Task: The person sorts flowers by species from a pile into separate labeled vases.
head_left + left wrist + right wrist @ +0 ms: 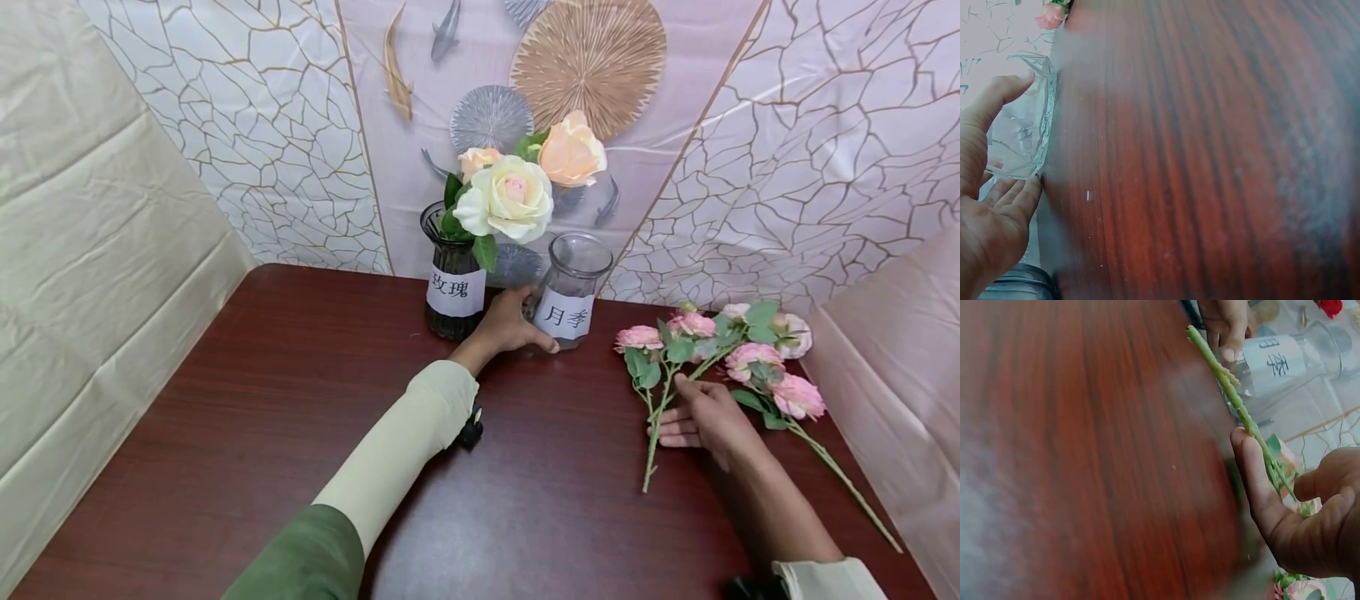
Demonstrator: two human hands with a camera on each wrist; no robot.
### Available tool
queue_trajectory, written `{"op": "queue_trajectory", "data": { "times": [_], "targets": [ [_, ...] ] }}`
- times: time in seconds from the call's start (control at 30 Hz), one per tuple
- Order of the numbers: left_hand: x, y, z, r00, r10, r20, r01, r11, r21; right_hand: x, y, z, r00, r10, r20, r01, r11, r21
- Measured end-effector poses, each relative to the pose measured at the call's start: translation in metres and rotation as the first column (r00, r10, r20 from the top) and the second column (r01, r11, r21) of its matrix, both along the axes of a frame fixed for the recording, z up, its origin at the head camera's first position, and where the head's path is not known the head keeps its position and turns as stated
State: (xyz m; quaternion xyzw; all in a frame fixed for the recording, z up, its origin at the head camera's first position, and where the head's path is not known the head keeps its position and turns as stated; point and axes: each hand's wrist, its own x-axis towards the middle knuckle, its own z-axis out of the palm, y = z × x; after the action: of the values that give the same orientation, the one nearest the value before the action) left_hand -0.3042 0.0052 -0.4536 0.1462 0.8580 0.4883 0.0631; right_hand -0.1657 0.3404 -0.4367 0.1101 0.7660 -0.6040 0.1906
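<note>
My left hand (pixel 510 323) holds the low part of a clear glass vase (pixel 579 265) labelled 月季, thumb in front and fingers at its side. In the left wrist view the thumb and fingers stand around the glass (pixel 1019 134). My right hand (pixel 712 421) holds a pink artificial flower stem (pixel 651 450), its fingers under the stem and its thumb above. The right wrist view shows the green stem (pixel 1235 397) lying across the fingers. A second pink flower stem (pixel 840 471) lies on the table to the right of that hand.
Left of the clear vase stands a dark ribbed vase (pixel 453 325) labelled 玫瑰, holding cream and peach roses (pixel 513 196). Patterned cloth (pixel 285 142) hangs right behind the brown table (pixel 300 417). Pale cloth walls close off both sides.
</note>
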Motion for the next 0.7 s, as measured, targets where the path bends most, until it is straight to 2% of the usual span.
{"op": "queue_trajectory", "data": {
  "times": [0.2, 0.33, 0.5, 0.57, 0.7],
  "targets": [
    [0.000, -0.001, 0.000, 1.000, -0.004, -0.003, 0.004, 1.000, 0.000, 0.010, -0.010, 0.006, 0.999, -0.052, 0.010, 0.052, 0.999, 0.008],
    [0.000, -0.001, 0.000, 1.000, -0.008, -0.013, 0.008, 1.000, 0.011, 0.016, -0.015, 0.007, 0.997, -0.038, -0.067, 0.040, 0.999, 0.035],
    [0.001, -0.002, 0.000, 1.000, -0.010, -0.023, 0.011, 1.000, 0.023, 0.020, -0.021, 0.004, 0.984, 0.000, -0.177, 0.022, 0.993, 0.119],
    [0.001, -0.001, 0.000, 1.000, -0.009, -0.026, 0.010, 1.000, 0.023, 0.021, -0.023, 0.003, 0.983, 0.001, -0.185, 0.027, 0.989, 0.147],
    [0.002, -0.001, 0.000, 1.000, -0.006, -0.024, 0.007, 1.000, 0.027, 0.020, -0.027, 0.002, 0.987, -0.012, -0.161, 0.034, 0.991, 0.132]
  ]
}}
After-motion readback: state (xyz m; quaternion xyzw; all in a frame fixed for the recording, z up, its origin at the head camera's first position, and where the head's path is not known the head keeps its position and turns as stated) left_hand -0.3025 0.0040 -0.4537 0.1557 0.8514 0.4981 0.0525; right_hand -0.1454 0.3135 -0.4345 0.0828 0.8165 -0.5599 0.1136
